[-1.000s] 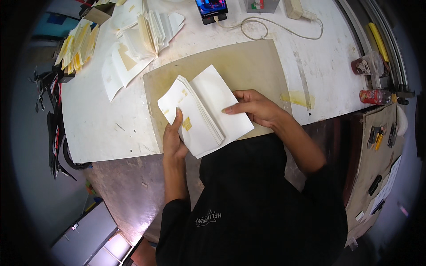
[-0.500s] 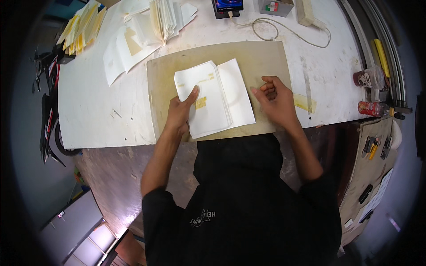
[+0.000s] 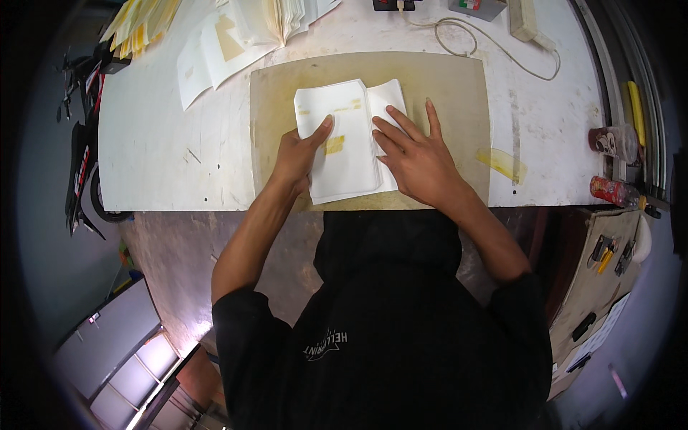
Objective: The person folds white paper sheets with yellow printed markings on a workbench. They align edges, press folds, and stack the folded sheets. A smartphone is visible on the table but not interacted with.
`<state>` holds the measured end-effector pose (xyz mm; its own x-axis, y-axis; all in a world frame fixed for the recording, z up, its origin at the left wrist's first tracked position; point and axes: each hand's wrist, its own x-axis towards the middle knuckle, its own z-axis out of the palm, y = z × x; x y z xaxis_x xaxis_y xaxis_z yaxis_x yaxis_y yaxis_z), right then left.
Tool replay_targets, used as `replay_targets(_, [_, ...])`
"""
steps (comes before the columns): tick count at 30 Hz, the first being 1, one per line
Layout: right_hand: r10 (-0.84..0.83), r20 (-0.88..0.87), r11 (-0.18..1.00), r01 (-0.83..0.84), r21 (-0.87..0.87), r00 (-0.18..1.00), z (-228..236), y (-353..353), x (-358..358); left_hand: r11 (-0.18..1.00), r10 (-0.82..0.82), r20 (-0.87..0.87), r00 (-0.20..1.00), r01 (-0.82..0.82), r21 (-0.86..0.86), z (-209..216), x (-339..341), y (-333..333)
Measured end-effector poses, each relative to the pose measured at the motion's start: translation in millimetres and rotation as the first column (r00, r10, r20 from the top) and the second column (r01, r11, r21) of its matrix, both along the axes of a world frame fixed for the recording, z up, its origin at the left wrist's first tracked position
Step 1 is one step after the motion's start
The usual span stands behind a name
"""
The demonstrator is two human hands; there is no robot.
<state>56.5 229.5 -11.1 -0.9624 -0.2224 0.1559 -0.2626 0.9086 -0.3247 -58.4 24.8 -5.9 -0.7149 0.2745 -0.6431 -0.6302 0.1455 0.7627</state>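
A folded stack of white paper (image 3: 344, 174) with yellowish tape patches lies on the beige mat (image 3: 451, 82). My left hand (image 3: 297, 159) grips its left edge, thumb on top and the other fingers hidden beneath. From the stack's right side a white paper flap (image 3: 389, 93) sticks out. Spread across that flap is my right hand (image 3: 423, 161), its fingers stretched out and the tips close to the stack's right edge. It holds nothing that I can see.
Opened white sheets (image 3: 233, 50) and a bundle of yellow-stained papers (image 3: 143, 25) lie at the far left. A cable (image 3: 494, 61) curls at the back. A plastic cup (image 3: 613, 142) and a bottle (image 3: 613, 191) stand at the right edge. Yellow tape (image 3: 502, 165) sticks beside the mat.
My right hand has moved left from beside the paper onto the flap, its curled fingers now spread. My left hand keeps its grip. The whole view has shifted slightly.
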Motion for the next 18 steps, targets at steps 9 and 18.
replay_targets(9, [0.001,-0.010,0.999,-0.001,-0.042,1.000,4.4,-1.7,-5.2,0.972,-0.133,-0.189,0.973,0.091,-0.216,-7.1,-3.2,-5.0])
replay_targets(18, [0.016,0.019,0.999,-0.017,0.031,1.000,3.3,-7.4,-11.1,0.642,-0.450,-0.607,0.655,-0.235,-0.730,7.8,-1.7,-16.5])
